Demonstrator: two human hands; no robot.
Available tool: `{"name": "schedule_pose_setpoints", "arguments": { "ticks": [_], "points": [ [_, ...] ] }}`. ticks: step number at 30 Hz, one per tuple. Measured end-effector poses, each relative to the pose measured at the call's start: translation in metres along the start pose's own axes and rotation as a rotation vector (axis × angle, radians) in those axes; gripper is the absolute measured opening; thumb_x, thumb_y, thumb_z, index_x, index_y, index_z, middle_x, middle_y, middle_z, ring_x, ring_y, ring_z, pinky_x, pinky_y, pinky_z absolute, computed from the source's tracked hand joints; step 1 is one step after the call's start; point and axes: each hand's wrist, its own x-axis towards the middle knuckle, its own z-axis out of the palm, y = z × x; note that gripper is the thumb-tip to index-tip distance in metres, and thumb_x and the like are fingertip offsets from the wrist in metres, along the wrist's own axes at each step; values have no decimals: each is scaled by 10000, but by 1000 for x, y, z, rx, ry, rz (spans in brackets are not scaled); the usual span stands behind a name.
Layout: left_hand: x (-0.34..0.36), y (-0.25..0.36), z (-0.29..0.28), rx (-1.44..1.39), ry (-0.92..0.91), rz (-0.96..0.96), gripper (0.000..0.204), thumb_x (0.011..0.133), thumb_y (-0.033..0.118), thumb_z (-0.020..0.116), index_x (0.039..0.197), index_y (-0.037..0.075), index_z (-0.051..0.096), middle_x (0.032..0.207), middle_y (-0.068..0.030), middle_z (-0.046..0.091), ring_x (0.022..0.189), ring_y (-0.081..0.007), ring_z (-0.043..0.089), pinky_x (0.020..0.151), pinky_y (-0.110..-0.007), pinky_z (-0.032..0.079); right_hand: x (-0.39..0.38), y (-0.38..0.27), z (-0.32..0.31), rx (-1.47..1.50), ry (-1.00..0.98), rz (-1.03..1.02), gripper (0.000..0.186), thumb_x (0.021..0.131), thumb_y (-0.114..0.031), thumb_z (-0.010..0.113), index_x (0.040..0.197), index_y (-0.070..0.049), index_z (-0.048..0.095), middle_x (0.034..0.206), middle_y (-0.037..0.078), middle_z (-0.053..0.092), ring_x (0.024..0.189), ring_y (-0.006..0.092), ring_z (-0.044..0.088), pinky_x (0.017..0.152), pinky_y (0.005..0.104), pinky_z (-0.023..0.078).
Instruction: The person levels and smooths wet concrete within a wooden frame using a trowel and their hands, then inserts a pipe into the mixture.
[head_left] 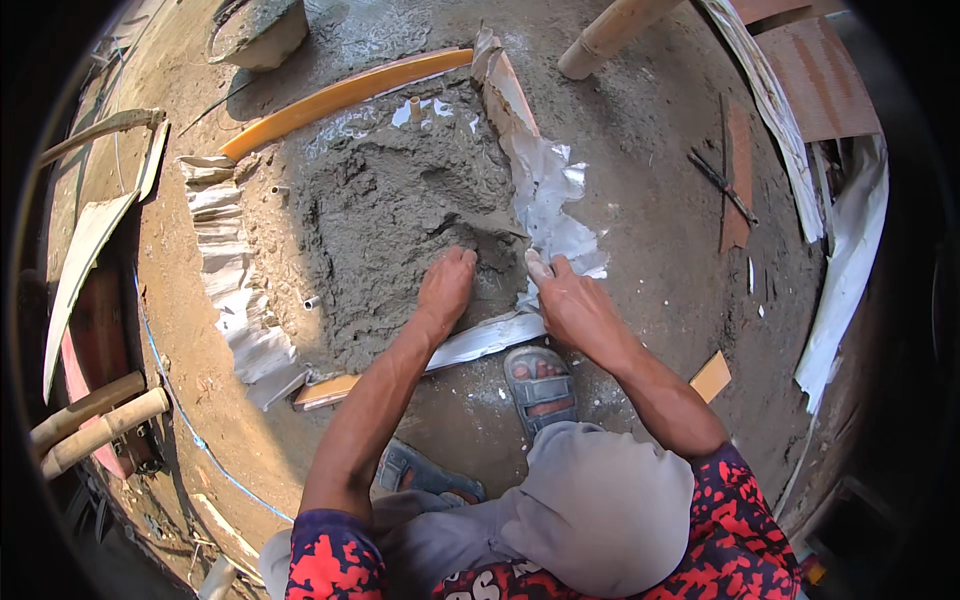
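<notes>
"Near the right edge of the framed bed, what do you log?"

"A flat grey piece, mortar-coated, lying on the wet mortar just beyond both hands. Long axis left to right, right end slightly nearer the person. Which end is its tip, can't tell."

"Left hand?"

"Left hand: fingers curled, low at the mortar. Can't tell whether it grips anything."

"Right hand?"

"Right hand: thumb forward, fingers bent, near the piece's right end and beside crumpled white sheeting. Contact unclear, hold hidden."

"And the bed's own lie?"

"Mortar stretches longer away from the person than across. Orange board along the far side, its right end farther off than its left. Short pipe stub on the left; mortar-smeared bucket beyond the far left corner."
</notes>
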Motion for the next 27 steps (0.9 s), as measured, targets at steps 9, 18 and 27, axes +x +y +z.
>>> {"name": "schedule_pose_setpoints", "arguments": {
  "ticks": [9, 18, 27],
  "points": [
    [7, -17, -9, -113, 143, -41, 89, 810, 59, 623, 865, 15, 568, 860, -217, 581, 838, -429, 593, 721, -498, 477, -20, 32, -25, -164, -176, -213, 330, 840, -42, 524, 1143, 87, 545, 943, 249, 603, 705, 378, 666, 587, 461, 538],
    [15, 2, 10, -199, 316, -58, 119, 769, 37, 675, 801, 13, 563, 784, -212, 576, 782, -419, 584, 684, -488, 460, 102, 25, -31, -271, 212, -286, 241, 839, -74, 554, 1038, 58, 590, 885, 187, 634, 745, 323, 687, 605, 414, 562],
    [-7, -1, 9, -185, 358, -101, 44, 860, 67, 532, 896, 46, 544, 910, -191, 551, 849, -427, 581, 705, -516, 470, 78, 23, -71, -234, -60, -330, 234, 919, -167, 490, 973, 54, 545, 892, 259, 625, 793, 411, 656, 659, 484, 534]
  ]
}}
